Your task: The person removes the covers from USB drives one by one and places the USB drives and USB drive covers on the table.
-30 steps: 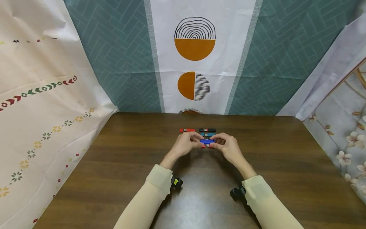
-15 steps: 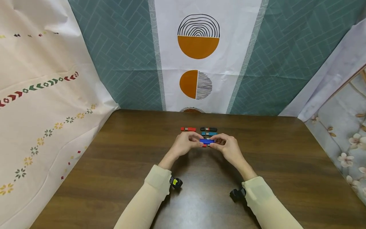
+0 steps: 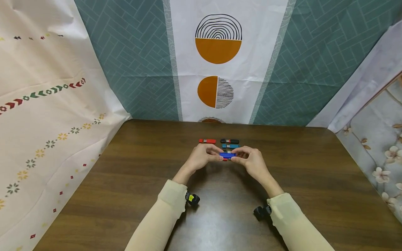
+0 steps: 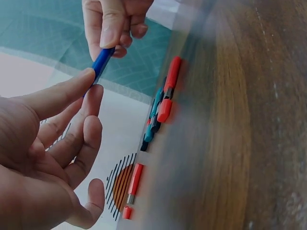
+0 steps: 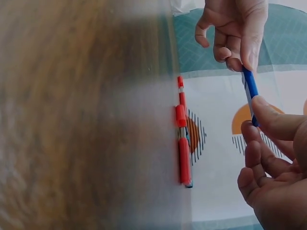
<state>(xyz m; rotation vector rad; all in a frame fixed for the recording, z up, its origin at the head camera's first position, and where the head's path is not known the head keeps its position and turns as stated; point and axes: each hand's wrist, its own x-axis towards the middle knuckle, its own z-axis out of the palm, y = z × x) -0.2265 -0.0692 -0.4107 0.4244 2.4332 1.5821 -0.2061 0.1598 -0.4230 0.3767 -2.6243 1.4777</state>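
A blue USB flash drive is held level above the table between both hands, one end in each. My left hand pinches its left end between thumb and fingertips. The right end is pinched the same way by my right hand. No metal plug shows on the blue flash drive in the left wrist view. Beyond the hands lie a red flash drive, a black one and a teal flash drive. Another red flash drive, its cap beside its metal plug, is mostly hidden below the held one in the head view.
The flash drives lie on a brown wooden table near its back edge. A patterned cloth hangs behind it, with a cream cloth on the left and a floral one on the right. Each wrist wears a small black camera.
The head view has shifted slightly. Both hands keep their pinch on the blue flash drive, which stays nearly in place and has tilted a little.
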